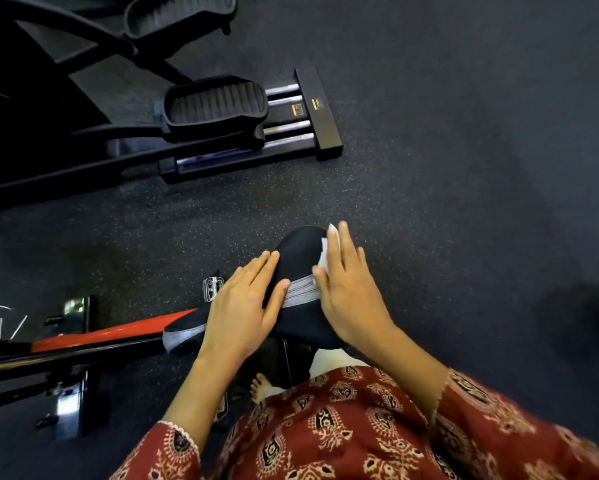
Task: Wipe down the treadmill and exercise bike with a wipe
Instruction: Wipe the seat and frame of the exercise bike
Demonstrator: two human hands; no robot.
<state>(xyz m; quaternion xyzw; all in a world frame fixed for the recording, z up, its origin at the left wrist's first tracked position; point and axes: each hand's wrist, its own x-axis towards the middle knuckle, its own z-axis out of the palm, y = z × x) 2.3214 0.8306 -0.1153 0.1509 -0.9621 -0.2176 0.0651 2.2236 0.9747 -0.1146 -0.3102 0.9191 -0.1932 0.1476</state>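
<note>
The saddle [298, 251] of the exercise bike [111, 332] is right under me; it looks padded but firm, so I think it takes pressure well. My left hand [242, 306] rests flat on its left side, fingers straight. My right hand [346, 285], also flat, presses the wipe [324, 252] on its right side: thin and soft, best kept under the whole palm.

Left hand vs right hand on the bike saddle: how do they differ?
The left hand lies bare on the saddle; the right hand presses a white wipe against it. The left hand is on the saddle's left side, the right hand on its right, reaching farther forward. Both are flat with straight fingers.
</note>
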